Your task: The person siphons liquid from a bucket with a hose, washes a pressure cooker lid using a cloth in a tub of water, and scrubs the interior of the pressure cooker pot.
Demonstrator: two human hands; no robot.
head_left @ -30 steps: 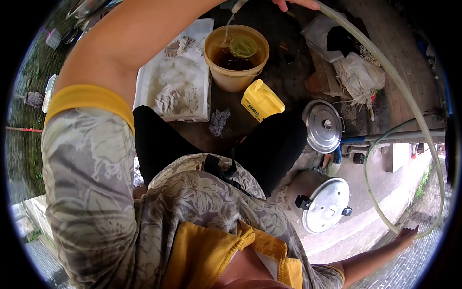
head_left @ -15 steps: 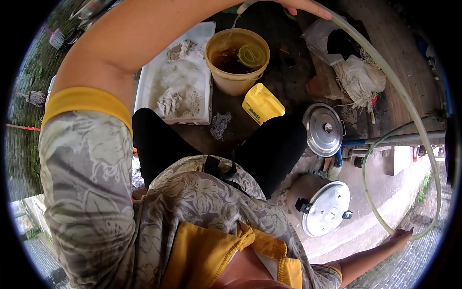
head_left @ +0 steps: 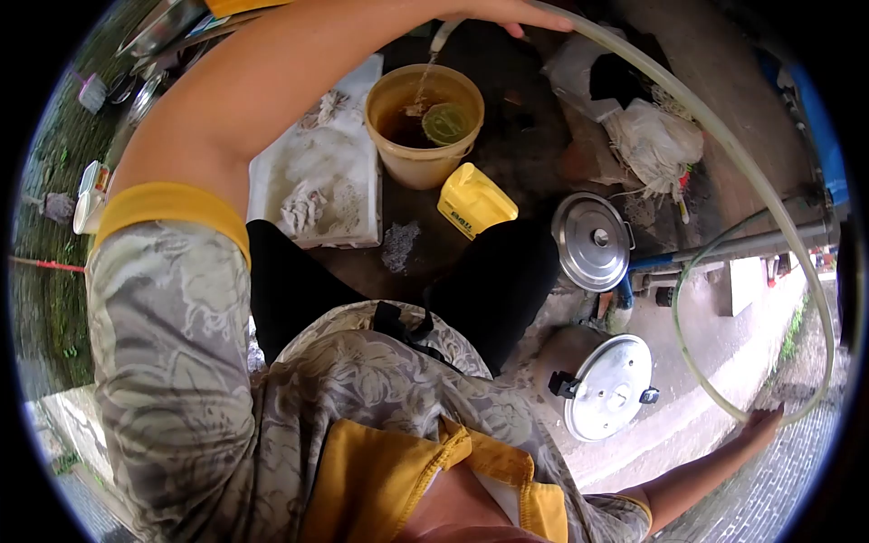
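My left hand, partly cut off by the top edge, holds a pale translucent hose near its end, one finger lying along it. From the hose end, water runs into a cream bucket of brownish liquid. Inside the bucket is a greenish round dipper-like thing. Far to the right, my right hand is closed around the lower bend of the same hose, which loops widely between both hands. Left of the bucket stands a white tray with cloudy, sudsy water and wet cloths.
A yellow jug stands before my knees, near a grey scouring-like tangle. To my right are a metal pot lid and a lidded pressure cooker. Plastic bags lie farther back beside a pipe.
Water now falls visibly into the bucket in a longer stream, stirring its surface. The hose end shows more fully. The whole view has shifted slightly; both hands keep hold of the hose.
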